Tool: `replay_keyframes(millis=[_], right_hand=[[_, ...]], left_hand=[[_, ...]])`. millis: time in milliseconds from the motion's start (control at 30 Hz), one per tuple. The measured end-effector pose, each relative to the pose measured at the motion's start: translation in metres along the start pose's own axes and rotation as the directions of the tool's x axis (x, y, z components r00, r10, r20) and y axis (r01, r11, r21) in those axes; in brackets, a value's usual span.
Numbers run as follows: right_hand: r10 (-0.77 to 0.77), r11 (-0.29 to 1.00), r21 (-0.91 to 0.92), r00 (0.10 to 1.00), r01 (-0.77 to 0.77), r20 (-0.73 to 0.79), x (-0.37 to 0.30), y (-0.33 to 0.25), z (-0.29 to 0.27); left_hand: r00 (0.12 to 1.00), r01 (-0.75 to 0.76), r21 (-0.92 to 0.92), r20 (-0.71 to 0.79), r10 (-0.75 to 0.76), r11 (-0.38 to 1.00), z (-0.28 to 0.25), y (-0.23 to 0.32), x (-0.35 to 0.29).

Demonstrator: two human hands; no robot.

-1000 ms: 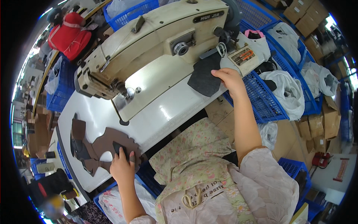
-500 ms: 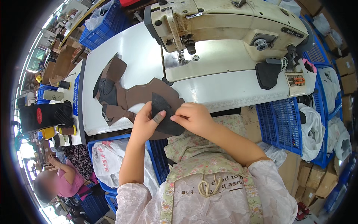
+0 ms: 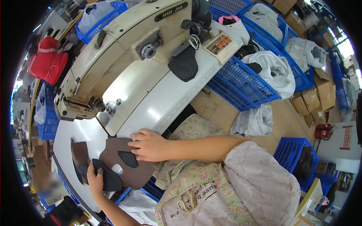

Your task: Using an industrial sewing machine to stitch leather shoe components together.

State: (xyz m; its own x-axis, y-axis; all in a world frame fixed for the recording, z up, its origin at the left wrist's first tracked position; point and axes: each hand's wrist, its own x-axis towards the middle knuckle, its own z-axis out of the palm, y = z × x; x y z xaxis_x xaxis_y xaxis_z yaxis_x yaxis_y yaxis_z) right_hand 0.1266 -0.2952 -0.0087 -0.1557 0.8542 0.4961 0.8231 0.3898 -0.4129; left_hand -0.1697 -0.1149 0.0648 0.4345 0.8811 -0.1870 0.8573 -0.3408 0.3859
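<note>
My left hand (image 3: 95, 177) grips a black, flat cut piece (image 3: 109, 180) of sheet material, its thumb on top. That piece overlaps a large brown shoe-upper piece (image 3: 132, 178) at the table's near edge. A white oval spot shows between the black piece and the brown one. My right hand (image 3: 148, 146) lies over the brown piece's right side, fingers spread. Just beside its fingertips is a small black patch (image 3: 128, 159) on the brown surface; whether they touch it I cannot tell. More brown upper parts (image 3: 80, 152) lie left of there.
A cream sewing machine (image 3: 124, 41) stands across the white table (image 3: 158, 101). Toward its right end lie a black pad (image 3: 183, 64) and a small tray (image 3: 220, 44) with orange items. Blue crates (image 3: 245, 88) holding white bags stand at the right, with cardboard boxes (image 3: 320, 94) beyond.
The view has swung right. My right hand has left the black piece and spread its fingers over the brown one. My left hand still has the black piece, now farther left on the brown upper.
</note>
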Motion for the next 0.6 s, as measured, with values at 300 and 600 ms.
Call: replay_keyframes(millis=[300,600], right_hand=[[0.202,0.971,-0.152,0.975,-0.187,0.088,-0.006,0.026,-0.049],[0.377,0.883,-0.323,0.924,-0.340,0.059,0.011,0.032,-0.050]], left_hand=[[0.999,-0.017,0.237,0.031,0.009,0.971,0.018,0.075,-0.035],[0.979,-0.194,0.058,0.082,0.189,0.979,0.008,0.112,-0.035]])
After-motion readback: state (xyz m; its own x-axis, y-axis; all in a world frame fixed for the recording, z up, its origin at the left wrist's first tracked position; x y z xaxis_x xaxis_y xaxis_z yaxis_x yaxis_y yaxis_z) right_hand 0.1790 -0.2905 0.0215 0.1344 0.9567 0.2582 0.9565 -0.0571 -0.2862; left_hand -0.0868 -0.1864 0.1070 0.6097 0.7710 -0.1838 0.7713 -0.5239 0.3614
